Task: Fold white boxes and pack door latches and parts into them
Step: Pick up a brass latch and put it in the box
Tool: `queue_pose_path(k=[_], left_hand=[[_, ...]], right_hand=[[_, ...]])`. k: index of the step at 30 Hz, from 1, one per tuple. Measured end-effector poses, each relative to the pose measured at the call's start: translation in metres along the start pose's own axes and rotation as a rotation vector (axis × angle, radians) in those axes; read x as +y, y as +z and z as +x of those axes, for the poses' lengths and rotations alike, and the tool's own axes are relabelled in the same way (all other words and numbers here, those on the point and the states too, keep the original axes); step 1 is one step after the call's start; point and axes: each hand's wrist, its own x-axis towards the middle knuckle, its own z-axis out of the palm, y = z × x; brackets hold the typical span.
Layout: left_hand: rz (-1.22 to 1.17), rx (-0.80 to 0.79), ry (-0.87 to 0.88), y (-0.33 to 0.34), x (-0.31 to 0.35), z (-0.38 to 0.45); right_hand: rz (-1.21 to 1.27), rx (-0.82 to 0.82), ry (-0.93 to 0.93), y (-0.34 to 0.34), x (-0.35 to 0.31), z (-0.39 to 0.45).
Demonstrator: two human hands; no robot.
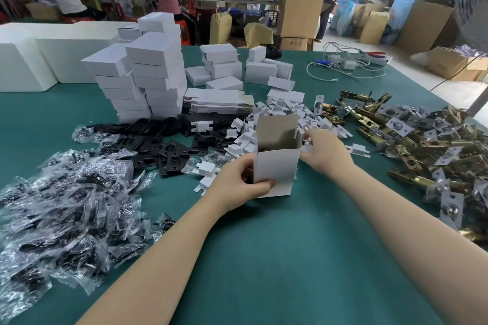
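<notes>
The white box (276,166) stands upright on the green table (264,258) right in front of you, its top open and the rear flap raised, so you look down into its grey inside. Your left hand (237,183) grips its lower left corner: the thumb lies across the front face near the base and the fingers curl round the left side. Your right hand (326,152) is at the box's upper right edge, fingers curled at a small white card insert (307,148) right beside the rim; you cannot tell whether they pinch it or only touch it. Behind the box lies a heap of white inserts (285,113), with flat box blanks (219,103) and stacked folded boxes (148,79) further back. Brass latches (412,145) spread to your right, black plates (169,150) and bagged parts (66,208) to your left.
</notes>
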Motion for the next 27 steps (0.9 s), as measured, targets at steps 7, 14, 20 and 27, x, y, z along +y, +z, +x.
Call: queue_pose_path(k=[7, 14, 20, 27], left_hand=[[0.009, -0.008, 0.002, -0.001, -0.001, -0.001], [0.029, -0.005, 0.003, -0.001, 0.002, -0.001], [0.028, -0.005, -0.008, -0.002, 0.001, -0.001], [0.005, -0.012, -0.007, -0.001, -0.002, 0.001]], right_hand=[[0.36, 0.172, 0.098, -0.007, 0.005, -0.004], [-0.016, -0.121, -0.053, -0.002, -0.008, -0.014], [-0.012, -0.021, 0.029, 0.007, -0.007, -0.016], [-0.275, 0.032, -0.1, 0.011, -0.003, -0.022]])
